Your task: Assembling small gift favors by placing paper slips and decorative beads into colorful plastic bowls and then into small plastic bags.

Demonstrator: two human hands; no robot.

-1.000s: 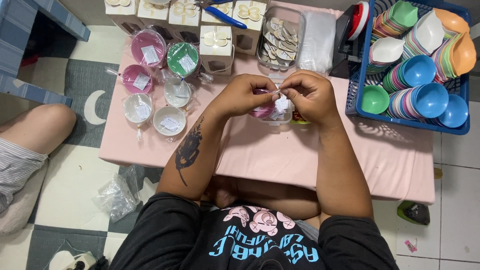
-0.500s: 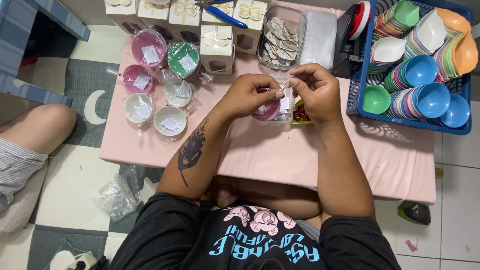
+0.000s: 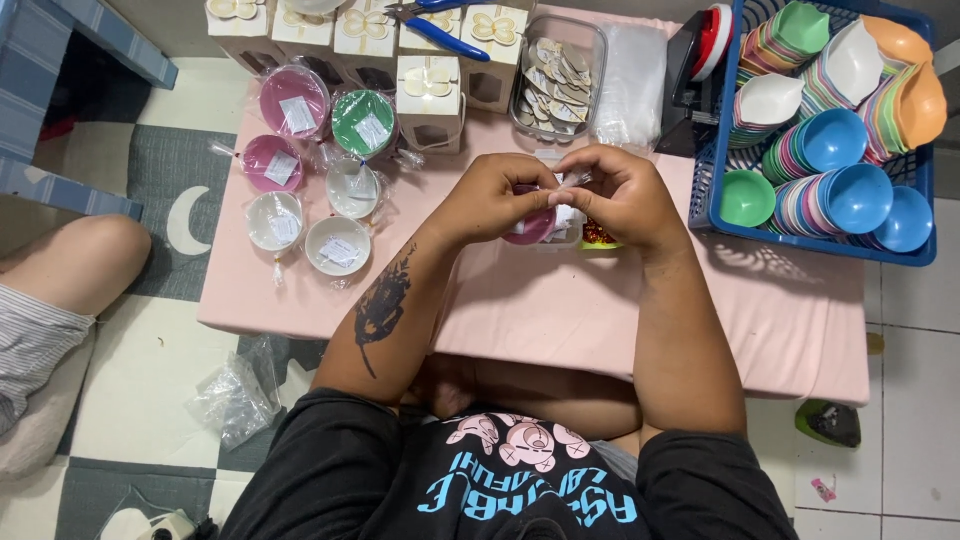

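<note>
Over the middle of the pink table, the left hand and the right hand meet fingertip to fingertip, both curled tight around a small magenta bowl that seems to sit inside clear wrapping. The thumbs and forefingers pinch together at the top of that wrapping; what exactly is nipped between them is too small to tell. Judging by the wrapped bowls lying finished toward the table's left end, each sealed in film with a white label, the step in hand looks like closing the bag over this bowl. Finishing it would call for a firm pinch and a steady twist or tie at the neck without tipping the bowl. At the table's right end stands a blue basket of stacked coloured bowls; along the far edge are small white gift boxes, blue-handled pliers and a clear tub of tags.
</note>
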